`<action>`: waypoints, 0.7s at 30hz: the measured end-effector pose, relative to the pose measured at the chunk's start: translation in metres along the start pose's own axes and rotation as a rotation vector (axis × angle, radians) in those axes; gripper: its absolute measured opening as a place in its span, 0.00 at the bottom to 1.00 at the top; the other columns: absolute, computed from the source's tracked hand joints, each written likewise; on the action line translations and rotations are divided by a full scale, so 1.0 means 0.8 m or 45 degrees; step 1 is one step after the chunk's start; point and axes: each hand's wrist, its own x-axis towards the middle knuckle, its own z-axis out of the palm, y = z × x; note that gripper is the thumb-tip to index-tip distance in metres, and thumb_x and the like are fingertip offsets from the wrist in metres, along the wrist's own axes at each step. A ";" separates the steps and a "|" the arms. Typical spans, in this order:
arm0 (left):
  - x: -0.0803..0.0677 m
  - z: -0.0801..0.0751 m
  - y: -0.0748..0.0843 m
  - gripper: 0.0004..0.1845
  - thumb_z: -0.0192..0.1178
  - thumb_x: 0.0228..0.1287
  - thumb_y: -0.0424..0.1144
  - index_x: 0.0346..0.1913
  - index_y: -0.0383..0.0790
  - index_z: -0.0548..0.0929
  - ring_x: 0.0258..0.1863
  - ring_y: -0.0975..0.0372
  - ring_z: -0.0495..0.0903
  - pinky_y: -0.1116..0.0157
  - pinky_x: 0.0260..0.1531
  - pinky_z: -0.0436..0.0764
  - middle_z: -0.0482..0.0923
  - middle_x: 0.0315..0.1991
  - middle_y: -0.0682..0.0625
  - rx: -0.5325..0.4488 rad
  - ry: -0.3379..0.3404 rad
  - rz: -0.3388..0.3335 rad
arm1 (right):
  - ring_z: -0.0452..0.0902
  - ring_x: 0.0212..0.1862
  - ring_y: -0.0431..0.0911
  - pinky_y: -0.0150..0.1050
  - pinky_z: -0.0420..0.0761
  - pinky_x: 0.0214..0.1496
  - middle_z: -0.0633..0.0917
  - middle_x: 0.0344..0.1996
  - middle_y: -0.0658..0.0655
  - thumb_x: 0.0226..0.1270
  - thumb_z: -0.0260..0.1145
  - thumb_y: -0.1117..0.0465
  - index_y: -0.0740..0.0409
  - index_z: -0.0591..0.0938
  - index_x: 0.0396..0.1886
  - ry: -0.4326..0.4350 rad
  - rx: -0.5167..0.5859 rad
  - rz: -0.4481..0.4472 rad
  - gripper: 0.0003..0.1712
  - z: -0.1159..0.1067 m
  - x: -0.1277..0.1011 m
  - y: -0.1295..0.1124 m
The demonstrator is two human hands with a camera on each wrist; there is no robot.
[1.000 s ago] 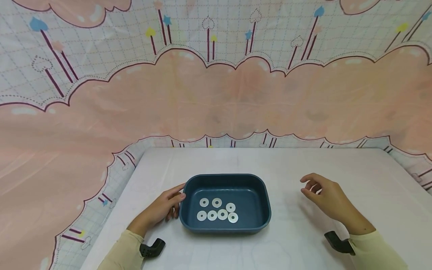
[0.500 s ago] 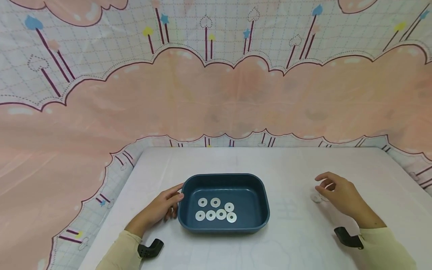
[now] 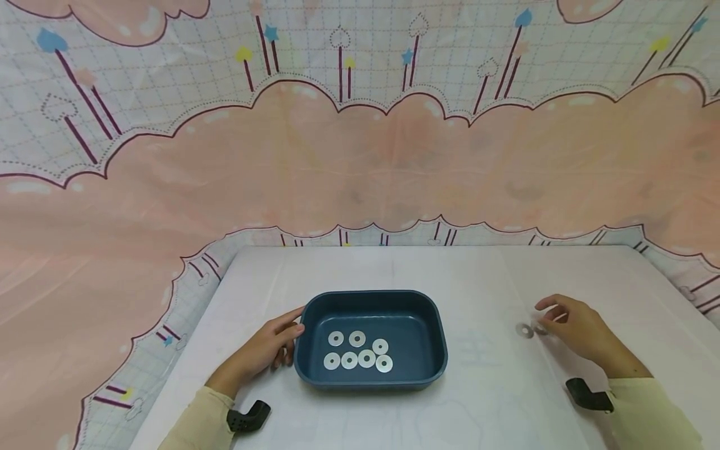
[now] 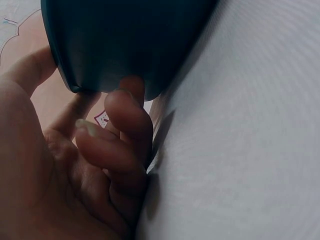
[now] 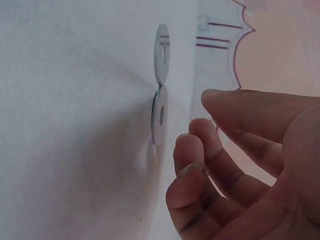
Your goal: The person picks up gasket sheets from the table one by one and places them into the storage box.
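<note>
A dark blue tray (image 3: 371,382) stands on the white table, with several flat washers (image 3: 367,358) lying on its floor. My left hand (image 3: 264,350) holds the tray's left end, its thumb at the rim; in the left wrist view, other fingers (image 4: 131,112) sit against the wall below. Right of the tray, my right hand (image 3: 579,328) hovers beside loose washers (image 3: 525,330), fingers loosely bent and nothing seen between them. Two metal washers (image 5: 161,55) touch edge to edge on the table in the right wrist view, apart from the fingertips (image 5: 187,150).
The white table (image 3: 484,400) runs back to a printed curtain (image 3: 394,162) with clouds and candles. A black wrist device (image 3: 249,417) is strapped at my left cuff, another black device (image 3: 589,395) at my right.
My right hand has moved to the right, and the loose washers have come into sight beside its fingers. The left hand stays at the tray, and the view has shifted slightly.
</note>
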 end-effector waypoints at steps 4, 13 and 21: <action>0.000 0.000 0.000 0.30 0.48 0.78 0.49 0.78 0.44 0.60 0.21 0.60 0.75 0.66 0.18 0.74 0.76 0.30 0.46 -0.008 -0.002 -0.007 | 0.80 0.40 0.49 0.39 0.76 0.34 0.84 0.39 0.61 0.68 0.67 0.62 0.66 0.78 0.54 -0.066 0.038 0.045 0.19 -0.001 0.001 0.006; -0.001 0.001 0.001 0.30 0.48 0.78 0.49 0.78 0.44 0.60 0.20 0.60 0.74 0.66 0.18 0.74 0.76 0.29 0.46 -0.004 0.004 -0.017 | 0.76 0.39 0.47 0.36 0.76 0.33 0.83 0.39 0.59 0.67 0.66 0.62 0.66 0.77 0.56 -0.157 0.075 0.088 0.20 -0.001 0.003 0.015; -0.002 0.002 0.004 0.30 0.49 0.78 0.49 0.78 0.45 0.60 0.21 0.59 0.75 0.65 0.18 0.74 0.75 0.30 0.45 0.012 0.027 -0.024 | 0.72 0.37 0.49 0.37 0.71 0.32 0.80 0.36 0.57 0.66 0.68 0.62 0.66 0.79 0.55 -0.141 0.017 0.097 0.20 0.002 0.005 0.018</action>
